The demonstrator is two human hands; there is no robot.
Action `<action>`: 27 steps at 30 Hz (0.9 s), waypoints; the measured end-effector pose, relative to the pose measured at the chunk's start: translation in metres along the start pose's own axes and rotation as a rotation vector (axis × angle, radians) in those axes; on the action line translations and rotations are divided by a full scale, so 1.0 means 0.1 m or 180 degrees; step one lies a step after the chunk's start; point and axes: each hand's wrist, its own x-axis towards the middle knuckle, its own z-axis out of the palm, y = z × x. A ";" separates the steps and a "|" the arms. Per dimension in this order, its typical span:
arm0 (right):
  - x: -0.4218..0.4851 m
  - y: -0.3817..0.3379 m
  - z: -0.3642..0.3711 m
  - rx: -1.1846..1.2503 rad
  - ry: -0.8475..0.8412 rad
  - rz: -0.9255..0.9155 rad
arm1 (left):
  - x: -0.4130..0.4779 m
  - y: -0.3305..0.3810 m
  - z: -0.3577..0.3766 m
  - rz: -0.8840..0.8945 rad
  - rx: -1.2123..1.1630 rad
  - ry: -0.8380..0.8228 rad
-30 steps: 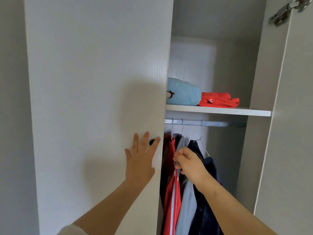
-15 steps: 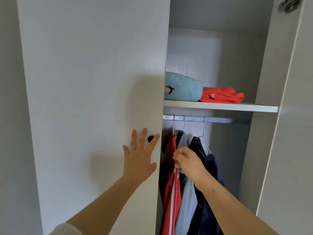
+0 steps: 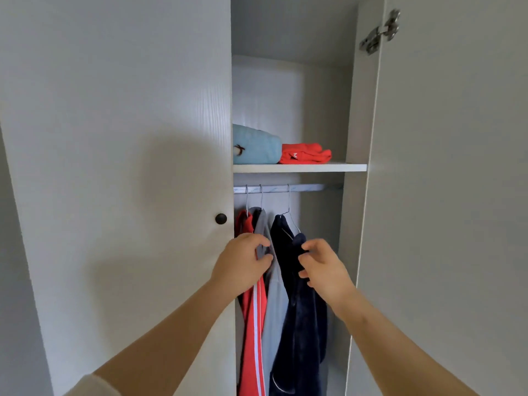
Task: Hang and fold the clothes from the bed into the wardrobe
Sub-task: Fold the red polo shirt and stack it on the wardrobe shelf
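The red jacket [image 3: 253, 324], grey garment [image 3: 275, 298] and navy garment [image 3: 304, 324] hang on the wardrobe rail [image 3: 305, 188]. Your left hand [image 3: 243, 264] grips the grey garment's shoulder. Your right hand [image 3: 324, 268] pinches the navy garment. Folded items sit on the shelf [image 3: 314, 168] above.

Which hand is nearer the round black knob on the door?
Left. The left hand is just below and right of the knob, gripping the grey garment; the right hand is farther right, holding the navy garment.

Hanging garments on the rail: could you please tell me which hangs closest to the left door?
The red jacket with the white stripe, leftmost; the grey garment is in the middle, the navy garment farthest right.
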 end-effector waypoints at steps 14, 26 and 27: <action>-1.08 -0.41 -1.93 -0.0068 0.1524 -0.0092 | -0.30 1.87 0.82 0.0447 -0.0954 -0.0422; -1.05 -0.13 -3.36 -0.0155 0.2412 -0.0127 | -0.28 2.95 1.72 0.0569 -0.1150 -0.0283; -1.04 -0.09 -3.42 -0.0156 0.2240 -0.0086 | -0.28 2.98 1.76 0.0545 -0.1168 -0.0261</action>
